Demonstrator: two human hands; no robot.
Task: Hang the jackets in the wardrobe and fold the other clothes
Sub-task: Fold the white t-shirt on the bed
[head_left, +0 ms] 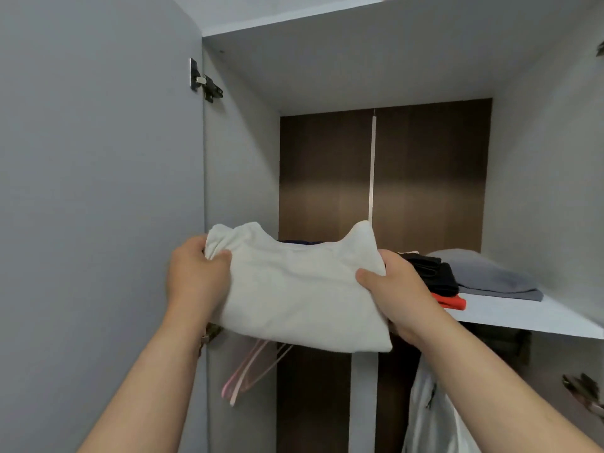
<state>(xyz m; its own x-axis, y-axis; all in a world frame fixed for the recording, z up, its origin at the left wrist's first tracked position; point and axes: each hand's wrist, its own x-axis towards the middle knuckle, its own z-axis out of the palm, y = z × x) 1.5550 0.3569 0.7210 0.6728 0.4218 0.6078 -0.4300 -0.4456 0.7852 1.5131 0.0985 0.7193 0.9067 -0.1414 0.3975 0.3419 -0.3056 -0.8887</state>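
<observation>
A folded white garment (295, 289) hangs in the air in front of the wardrobe's upper shelf (529, 317). My left hand (194, 277) grips its left edge, thumb on top. Its right edge is gripped by my right hand (397, 292), thumb pressed on the cloth. The garment's far edge reaches over the shelf's left part, where a dark blue item (300, 242) peeks out behind it. Whether the garment touches the shelf is hidden.
On the shelf lie folded black clothes (434, 273) over a red one (452, 301), and a grey folded pile (490, 274) to the right. Below the shelf hang pink hangers (248, 371) and a light jacket (428, 410). The open wardrobe door (98, 191) stands at left.
</observation>
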